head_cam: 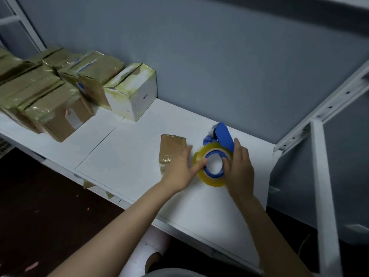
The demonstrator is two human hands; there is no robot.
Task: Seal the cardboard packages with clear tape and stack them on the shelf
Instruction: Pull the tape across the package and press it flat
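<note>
**Small package flat on the shelf, tape roll right next to it**

So the package (171, 146) is a little brown cardboard one, lying flat on the white shelf (119, 152), roughly mid-shelf and a bit right of the seam between the two shelf panels. It's got shiny tape on it already, crinkled at the near-left corner.

The left hand (179, 170) is palm down with its fingers laid out pretty straight over the package's near-right part, so it's pressing rather than grabbing. Its thumb (200, 163) sticks out sideways and touches the edge of the roll (211, 180).

The roll is clear tape that looks yellowish, on a blue dispenser (225, 134), just right of the package. The right hand (240, 170) is wrapped around it from the right: one finger is up against the blue handle and the thumb sits at the blue core. Definitely a proper grip on the dispenser, whose handle points away toward the wall (219, 66).

Further left on the same shelf there's a bunch of taped-up brown boxes (50, 108) packed together against the wall, with a white box (131, 92) at the right end of the group, well apart from the package.

The wall's blue-grey. A white metal frame (323, 176) runs up the right side, and there's dark floor (40, 196) below the shelf on the left.
</note>
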